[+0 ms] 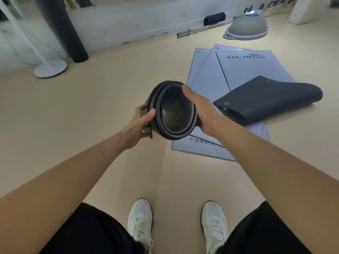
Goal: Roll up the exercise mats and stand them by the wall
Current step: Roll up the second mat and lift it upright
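Note:
A dark mat rolled into a loose tube (174,112) stands upright in front of me, and I look down into its open top end. My left hand (141,123) grips its left side at the loose outer flap. On the right side, my right hand (200,109) presses flat against the roll, thumb over the rim. On the floor to the right lie several flat blue-grey mats (244,68) in an untidy stack, with a folded dark mat (267,98) on top of them. A tall rolled dark mat (67,28) stands by the wall at upper left.
A white fan base (50,68) stands on the floor at left. Along the low wall lie a steel barbell bar (200,29), a black foam roller (214,18) and a grey balance dome (247,28). My white shoes (140,222) are below.

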### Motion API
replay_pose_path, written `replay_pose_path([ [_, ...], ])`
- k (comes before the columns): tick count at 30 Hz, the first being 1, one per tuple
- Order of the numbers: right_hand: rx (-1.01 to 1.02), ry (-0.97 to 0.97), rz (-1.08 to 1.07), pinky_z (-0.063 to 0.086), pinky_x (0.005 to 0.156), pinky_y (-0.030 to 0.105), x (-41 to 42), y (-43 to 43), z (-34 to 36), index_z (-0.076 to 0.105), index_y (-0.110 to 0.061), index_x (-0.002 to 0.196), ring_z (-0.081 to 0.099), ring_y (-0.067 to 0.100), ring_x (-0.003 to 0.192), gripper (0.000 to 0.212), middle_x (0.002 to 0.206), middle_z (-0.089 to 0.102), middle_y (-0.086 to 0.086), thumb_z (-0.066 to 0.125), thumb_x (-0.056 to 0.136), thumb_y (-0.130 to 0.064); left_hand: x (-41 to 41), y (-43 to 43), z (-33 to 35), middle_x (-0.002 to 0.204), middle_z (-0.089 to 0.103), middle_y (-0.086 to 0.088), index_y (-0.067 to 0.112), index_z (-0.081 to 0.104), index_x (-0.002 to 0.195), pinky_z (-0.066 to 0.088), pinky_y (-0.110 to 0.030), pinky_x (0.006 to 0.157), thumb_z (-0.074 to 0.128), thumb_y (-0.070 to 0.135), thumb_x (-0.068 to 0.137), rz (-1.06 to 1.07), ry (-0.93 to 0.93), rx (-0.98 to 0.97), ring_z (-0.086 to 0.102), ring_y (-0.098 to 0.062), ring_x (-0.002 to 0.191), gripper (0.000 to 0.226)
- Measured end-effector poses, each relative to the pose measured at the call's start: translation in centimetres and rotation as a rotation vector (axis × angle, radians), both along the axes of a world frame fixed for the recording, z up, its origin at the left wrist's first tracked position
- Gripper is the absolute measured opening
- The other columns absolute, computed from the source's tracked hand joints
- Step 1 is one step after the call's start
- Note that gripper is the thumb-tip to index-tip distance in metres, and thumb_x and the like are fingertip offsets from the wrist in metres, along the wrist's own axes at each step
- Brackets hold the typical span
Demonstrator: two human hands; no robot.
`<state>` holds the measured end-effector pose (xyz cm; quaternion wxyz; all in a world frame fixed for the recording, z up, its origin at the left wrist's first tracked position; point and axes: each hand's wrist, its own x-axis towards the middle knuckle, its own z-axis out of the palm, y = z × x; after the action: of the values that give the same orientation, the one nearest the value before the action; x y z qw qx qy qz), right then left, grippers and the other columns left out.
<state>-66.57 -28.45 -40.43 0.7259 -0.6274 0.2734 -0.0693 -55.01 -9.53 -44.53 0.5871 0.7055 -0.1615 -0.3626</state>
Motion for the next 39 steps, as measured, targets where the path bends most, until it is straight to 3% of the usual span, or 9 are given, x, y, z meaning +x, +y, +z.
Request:
replay_pose_path([
  [5,-0.032,-0.040,-0.061,0.064,0.071,0.040,0.6,2.4,0.5,0.071,-0.033,0.125,0.071,0.026,0.107,0.049,0.118,0.074,-0.003,0.065,0.090,-0.066,0.8,1.2,0.8,0.141,0.058,-0.001,0.033,0.037,0.152,0.053,-0.056,0.104,0.070,0.090,0.059,0.025,-0.006,-0.012,0.064,-0.031,0.122,0.113],
  [13,-0.179,-0.263,0.019,0.063,0.071,0.030,-2.0,4.4,4.7,0.075,-0.038,0.093,0.072,0.018,0.097,0.013,0.101,0.076,-0.003,0.069,0.097,-0.028,-1.5,4.2,7.9,0.137,0.064,0.002,0.042,0.057,0.139,0.053,-0.049,0.103,0.054,0.091,0.059,0.116,-0.099,-0.073,0.066,-0.029,0.120,0.094],
  [17,-0.246,-0.253,-0.035,0.062,0.065,0.025,-1.3,5.1,5.7,0.070,-0.045,0.096,0.073,0.013,0.097,0.005,0.093,0.076,-0.020,0.068,0.096,-0.041,-2.4,4.5,10.5,0.139,0.062,0.004,0.036,0.055,0.144,0.052,-0.048,0.104,0.058,0.092,0.059,0.088,-0.141,-0.001,0.061,-0.029,0.124,0.102],
  [20,-0.297,-0.201,-0.172,0.063,0.066,0.028,0.4,5.1,4.4,0.073,-0.043,0.101,0.074,0.019,0.098,0.007,0.096,0.076,-0.016,0.071,0.094,-0.043,-2.9,2.9,9.7,0.124,0.063,0.007,0.023,0.052,0.143,0.051,-0.031,0.085,0.070,0.069,0.078,0.179,-0.142,0.073,0.061,-0.019,0.115,0.081],
  [23,-0.275,-0.161,-0.263,0.065,0.078,0.033,1.9,5.0,4.0,0.066,-0.029,0.135,0.072,0.020,0.105,0.053,0.118,0.073,-0.007,0.074,0.089,-0.052,-2.1,1.9,8.7,0.136,0.054,0.004,0.022,0.039,0.150,0.047,-0.035,0.090,0.071,0.060,0.086,0.334,-0.081,0.013,0.055,-0.023,0.123,0.081],
  [26,-0.226,-0.044,-0.252,0.059,0.094,0.048,2.3,5.2,4.0,0.061,-0.016,0.139,0.064,0.033,0.116,0.064,0.124,0.067,0.010,0.066,0.092,-0.059,-1.3,1.4,8.6,0.132,0.057,0.004,0.020,0.041,0.150,0.048,-0.033,0.086,0.072,0.058,0.085,0.387,-0.065,0.021,0.057,-0.022,0.119,0.081],
  [32,0.172,0.005,0.048,0.035,0.109,0.075,2.3,4.9,3.4,0.023,-0.046,0.158,0.021,0.046,0.153,0.086,0.170,0.023,-0.002,0.053,0.084,-0.078,-0.9,0.9,9.5,0.110,0.058,0.014,0.031,0.055,0.117,0.039,-0.030,0.094,0.050,0.058,0.100,0.306,-0.064,0.043,0.055,-0.008,0.105,0.033],
  [35,0.202,-0.046,0.012,0.039,0.107,0.075,2.5,5.3,3.2,0.032,-0.042,0.154,0.032,0.044,0.149,0.077,0.165,0.032,0.000,0.056,0.088,-0.072,-1.1,0.9,9.7,0.141,0.054,-0.003,0.030,0.044,0.143,0.045,-0.052,0.106,0.051,0.069,0.093,0.251,-0.014,0.077,0.052,-0.032,0.128,0.064],
  [39,0.174,-0.074,0.020,0.046,0.102,0.072,2.2,5.0,3.3,0.045,-0.043,0.136,0.039,0.041,0.145,0.049,0.159,0.042,0.000,0.059,0.093,-0.064,-1.2,1.2,10.0,0.139,0.055,-0.005,0.029,0.047,0.141,0.050,-0.058,0.104,0.058,0.062,0.091,0.296,-0.033,0.067,0.055,-0.035,0.125,0.061],
])
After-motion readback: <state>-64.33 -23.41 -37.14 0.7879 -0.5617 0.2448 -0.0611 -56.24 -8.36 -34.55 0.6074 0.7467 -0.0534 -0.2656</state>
